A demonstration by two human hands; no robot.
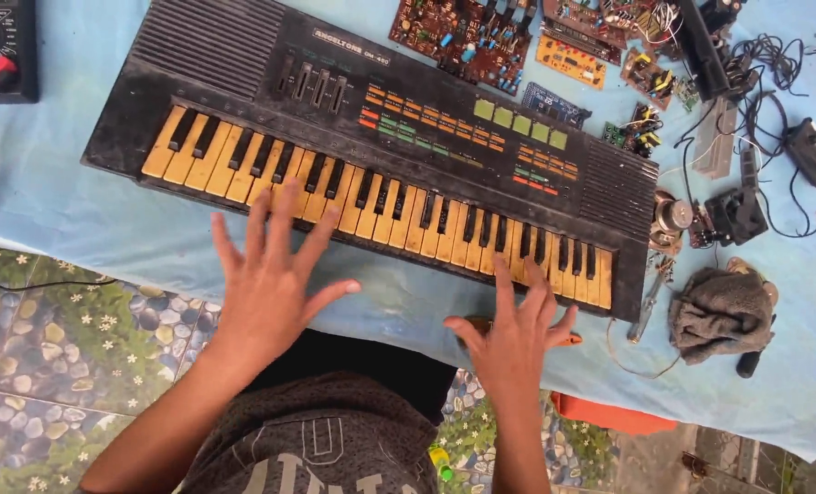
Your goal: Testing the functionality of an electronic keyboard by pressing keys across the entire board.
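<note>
From the head camera, your left hand is spread open, palm down, fingertips reaching the yellowed keys of the black keyboard, which lies slanted on the blue cloth. Your right hand is open too, at 5 o'clock from the keyboard's middle, fingers at the low-end keys. It hides most of one orange tool. One grey rag lies at 3 o'clock. Several circuit boards sit at 12 o'clock, too cluttered to count.
</note>
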